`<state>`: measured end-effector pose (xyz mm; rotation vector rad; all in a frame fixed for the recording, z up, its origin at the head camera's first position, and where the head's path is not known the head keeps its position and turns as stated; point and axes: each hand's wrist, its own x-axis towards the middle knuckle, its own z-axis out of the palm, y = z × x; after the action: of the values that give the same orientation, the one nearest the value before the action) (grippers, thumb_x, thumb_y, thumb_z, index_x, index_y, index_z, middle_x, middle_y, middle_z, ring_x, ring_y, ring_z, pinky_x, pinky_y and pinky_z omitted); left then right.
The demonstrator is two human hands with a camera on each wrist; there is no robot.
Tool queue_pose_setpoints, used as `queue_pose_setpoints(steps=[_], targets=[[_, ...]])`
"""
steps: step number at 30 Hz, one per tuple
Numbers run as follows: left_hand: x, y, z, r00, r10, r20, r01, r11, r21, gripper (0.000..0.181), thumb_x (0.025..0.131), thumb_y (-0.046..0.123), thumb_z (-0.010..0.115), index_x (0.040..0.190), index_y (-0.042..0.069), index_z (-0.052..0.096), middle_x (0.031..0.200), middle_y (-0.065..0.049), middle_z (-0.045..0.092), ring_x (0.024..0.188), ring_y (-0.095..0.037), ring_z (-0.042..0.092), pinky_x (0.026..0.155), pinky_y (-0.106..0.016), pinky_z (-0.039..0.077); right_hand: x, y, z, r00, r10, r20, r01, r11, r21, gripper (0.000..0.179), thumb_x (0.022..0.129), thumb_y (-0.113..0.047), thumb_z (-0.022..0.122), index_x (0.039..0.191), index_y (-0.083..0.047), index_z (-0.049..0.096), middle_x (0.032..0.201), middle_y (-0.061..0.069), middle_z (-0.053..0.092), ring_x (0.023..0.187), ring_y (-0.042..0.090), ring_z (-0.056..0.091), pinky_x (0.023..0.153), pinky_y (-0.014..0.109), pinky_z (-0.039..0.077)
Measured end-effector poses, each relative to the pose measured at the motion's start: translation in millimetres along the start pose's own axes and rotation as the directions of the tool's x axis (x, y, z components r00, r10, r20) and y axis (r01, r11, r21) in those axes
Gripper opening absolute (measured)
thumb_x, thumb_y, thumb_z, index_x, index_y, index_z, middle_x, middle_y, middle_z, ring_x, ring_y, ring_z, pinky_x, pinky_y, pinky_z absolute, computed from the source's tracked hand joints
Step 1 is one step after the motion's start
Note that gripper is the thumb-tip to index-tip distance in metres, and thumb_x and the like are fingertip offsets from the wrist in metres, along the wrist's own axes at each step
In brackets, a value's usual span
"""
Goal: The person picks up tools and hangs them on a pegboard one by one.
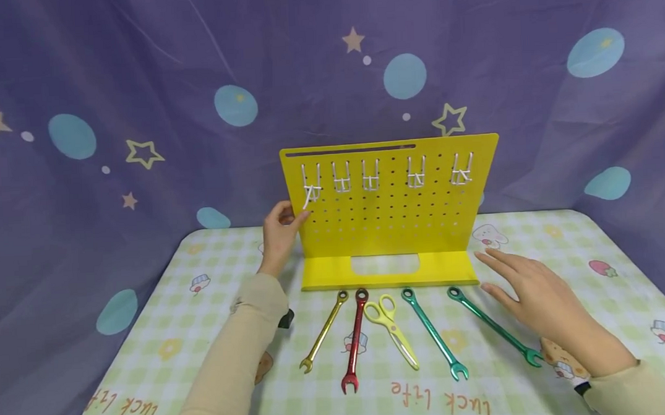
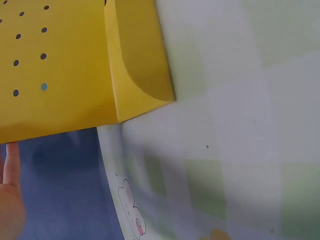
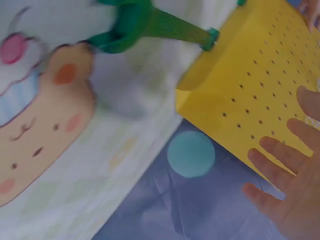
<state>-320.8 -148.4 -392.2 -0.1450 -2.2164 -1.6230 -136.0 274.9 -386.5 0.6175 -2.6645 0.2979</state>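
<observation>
A yellow pegboard (image 1: 386, 230) with a folded base stands upright on the table. My left hand (image 1: 278, 236) pinches its left edge, thumb in front and fingers partly hidden behind; in the left wrist view a finger (image 2: 12, 162) meets the board's edge. Several white wire hooks (image 1: 371, 176) hang in the board's upper holes. To the right of the board my right hand (image 1: 537, 291) hovers, fingers extended and holding nothing. In the right wrist view its fingers (image 3: 272, 169) are spread over the board. Nearest that hand lies a green wrench (image 1: 496, 327).
In front of the base lie a gold wrench (image 1: 324, 331), a red wrench (image 1: 355, 339), yellow scissors (image 1: 392, 332) and another green wrench (image 1: 434, 333). A checked cloth (image 1: 204, 331) covers the table, with a purple curtain (image 1: 315, 59) behind.
</observation>
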Motion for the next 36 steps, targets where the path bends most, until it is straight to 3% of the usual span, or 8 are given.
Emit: queue_pose_setpoints(steps=[5,10,15,23,30,36], targets=[[-1.4,0.3,2.1,1.000,0.014,-0.010,-0.014,1.000,0.003,0.030,0.088,0.018,0.077,0.111,0.001,0.066,0.105,-0.015,0.067,0.088,-0.023,0.057,0.083,-0.031,0.046,-1.8,1,3,0.999,0.026,0.042,-0.028,0.998,0.051,0.057,0.086,-0.021,0.078,0.138,-0.011,0.056,0.133,0.016,0.060,0.112,0.040,0.059,0.088,0.059,0.048],[-0.4,1.7,5.6,0.999,0.027,-0.018,-0.027,0.999,-0.025,0.030,0.087,0.017,0.077,0.109,0.000,0.066,0.102,-0.016,0.068,0.084,-0.018,0.058,0.080,-0.028,0.048,-2.4,2,1,0.983,0.124,0.138,-0.140,0.984,0.113,0.048,0.090,-0.022,0.074,0.135,-0.012,0.059,0.129,0.014,0.062,0.111,0.037,0.061,0.081,0.057,0.052],[-2.7,1.7,6.1,0.999,0.013,-0.037,-0.015,0.999,-0.044,0.028,0.086,0.017,0.077,0.106,0.000,0.067,0.098,-0.015,0.067,0.081,-0.015,0.057,0.077,-0.026,0.047,-3.3,5,4,0.954,0.182,0.238,-0.226,0.958,0.175,0.041,0.090,-0.024,0.074,0.128,-0.014,0.063,0.118,0.008,0.068,0.097,0.028,0.066,0.066,0.046,0.054],[-2.7,-0.6,6.0,0.999,0.018,-0.047,-0.020,0.999,-0.042,0.028,0.087,0.016,0.077,0.107,-0.001,0.067,0.097,-0.015,0.067,0.083,-0.016,0.057,0.079,-0.027,0.048,-6.1,11,14,0.888,0.190,0.419,-0.326,0.903,0.280,0.035,0.091,-0.023,0.073,0.124,-0.012,0.066,0.105,0.000,0.068,0.086,0.014,0.062,0.065,0.036,0.051],[-4.4,2.1,5.4,0.998,0.019,-0.054,-0.022,0.999,-0.049,0.027,0.087,0.015,0.077,0.106,0.000,0.066,0.098,-0.015,0.066,0.084,-0.017,0.056,0.080,-0.027,0.047,-10.5,17,26,0.886,0.148,0.440,-0.328,0.870,0.368,0.025,0.089,-0.017,0.074,0.112,-0.007,0.069,0.090,-0.003,0.066,0.072,0.007,0.057,0.062,0.026,0.050],[-6.2,0.2,5.9,0.999,0.021,-0.048,-0.023,0.999,-0.037,0.028,0.087,0.016,0.076,0.107,0.000,0.066,0.099,-0.015,0.066,0.084,-0.018,0.056,0.080,-0.028,0.047,-11.6,16,36,0.867,0.177,0.466,-0.369,0.857,0.361,0.023,0.086,-0.021,0.078,0.102,-0.008,0.070,0.083,-0.003,0.063,0.070,0.010,0.054,0.062,0.027,0.049]])
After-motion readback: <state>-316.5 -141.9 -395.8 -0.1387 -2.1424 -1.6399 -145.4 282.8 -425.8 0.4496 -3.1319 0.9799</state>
